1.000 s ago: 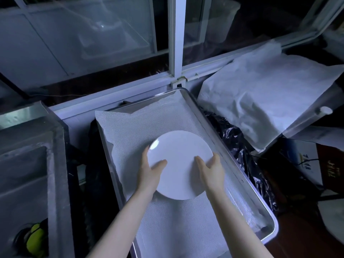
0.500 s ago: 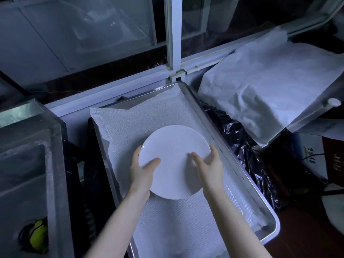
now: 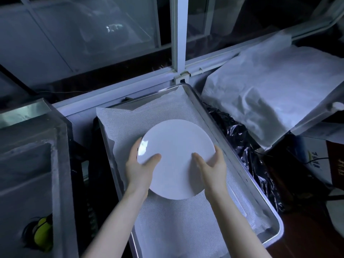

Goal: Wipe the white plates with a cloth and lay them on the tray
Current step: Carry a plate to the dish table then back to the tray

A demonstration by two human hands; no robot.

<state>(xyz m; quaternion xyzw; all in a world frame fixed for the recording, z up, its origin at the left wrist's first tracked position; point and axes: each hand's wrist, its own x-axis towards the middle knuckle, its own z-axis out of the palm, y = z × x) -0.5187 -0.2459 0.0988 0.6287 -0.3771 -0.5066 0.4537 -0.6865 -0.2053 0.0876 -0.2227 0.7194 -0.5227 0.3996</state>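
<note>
Tray (image 3: 240, 155) sits centre, w/ mesh liner (image 3: 167, 229) inside it. Plate (image 3: 176, 159) is over the liner, mid-tray, btwn left hand (image 3: 138, 169) at its left edge and right hand (image 3: 214, 169) at its right edge; can't tell if it touches the liner. Metal sink (image 3: 59, 164) lies left of tray, w/ scrubber (image 3: 41, 232) in its near part. Crumpled plastic (image 3: 242, 138) is just right of tray; paper-wrapped bundle (image 3: 270, 94) further right and behind. Window frame (image 3: 179, 34) stands behind tray.
</note>
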